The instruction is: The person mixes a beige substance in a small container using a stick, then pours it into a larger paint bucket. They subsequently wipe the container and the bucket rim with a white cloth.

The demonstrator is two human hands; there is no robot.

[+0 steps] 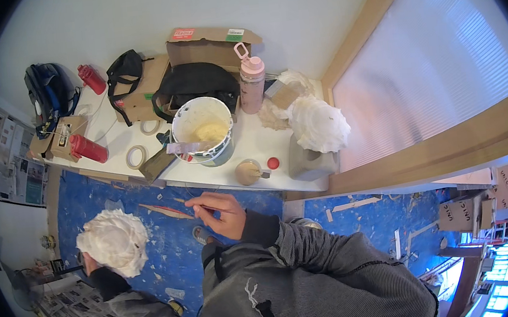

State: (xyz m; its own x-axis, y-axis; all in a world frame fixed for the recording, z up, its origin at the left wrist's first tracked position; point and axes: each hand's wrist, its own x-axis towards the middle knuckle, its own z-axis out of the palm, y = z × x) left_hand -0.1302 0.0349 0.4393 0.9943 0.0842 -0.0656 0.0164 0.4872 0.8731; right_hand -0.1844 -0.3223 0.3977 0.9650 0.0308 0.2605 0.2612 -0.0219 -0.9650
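My left hand (89,262) is at the lower left rim of a large white ruffled piece (114,242), shaped like layered petals or piped cream. Its fingers are partly hidden behind the piece, which it holds up over the floor. My right hand (221,215) is closed in a pinch on a thin brush (208,208) with a dark reddish handle, its tip pointing left toward the white piece. A second white ruffled piece (318,125) rests on a grey block (310,162) at the right end of the table.
On the white table (197,175) stand a bucket with cream-coloured paste (208,111), a pink bottle (252,82), tape rolls (136,157), a small round pot (248,172) and red bottles (89,148). Blue sheeting (172,258) covers the floor. A translucent panel (429,74) stands at right.
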